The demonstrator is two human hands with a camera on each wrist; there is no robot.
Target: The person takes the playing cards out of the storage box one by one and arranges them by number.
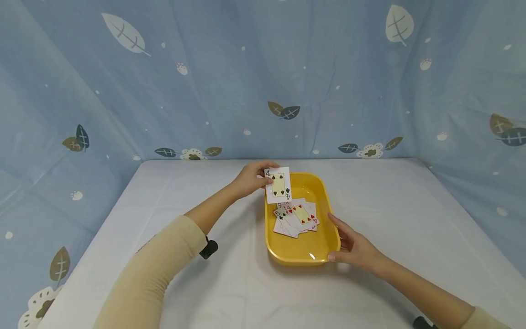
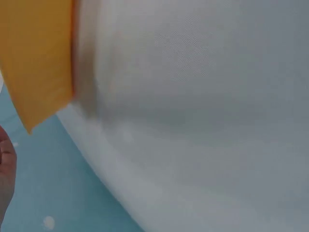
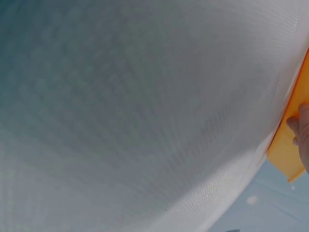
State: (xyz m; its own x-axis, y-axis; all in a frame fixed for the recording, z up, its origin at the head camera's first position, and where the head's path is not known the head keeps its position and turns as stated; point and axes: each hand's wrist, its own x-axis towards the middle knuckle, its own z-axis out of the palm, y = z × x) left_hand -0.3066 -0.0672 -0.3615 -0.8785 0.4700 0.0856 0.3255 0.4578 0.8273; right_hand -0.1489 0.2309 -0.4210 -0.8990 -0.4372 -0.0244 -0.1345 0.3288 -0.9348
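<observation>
Between thumb and fingers my left hand [image 1: 253, 177] pinches a four of spades playing card [image 1: 278, 185], face toward me, above the far left part of a yellow plastic basin [image 1: 296, 252]. Inside the basin lies a loose pile of playing cards [image 1: 302, 215], a four of hearts on top and black fives at its left. My right hand [image 1: 354, 244] grips the basin's right rim near the front corner, thumb at the front and fingers along the side. In the right wrist view that hand [image 3: 303, 133] is partly cut off against the basin's yellow wall [image 3: 285, 157].
A white cloth [image 1: 213, 283] covers the table under the basin. Behind and beside it hangs a blue curtain [image 1: 230, 82] with leaf prints. A black wrist device [image 1: 209, 249] shows beneath the left forearm, another [image 1: 423, 323] near the right sleeve.
</observation>
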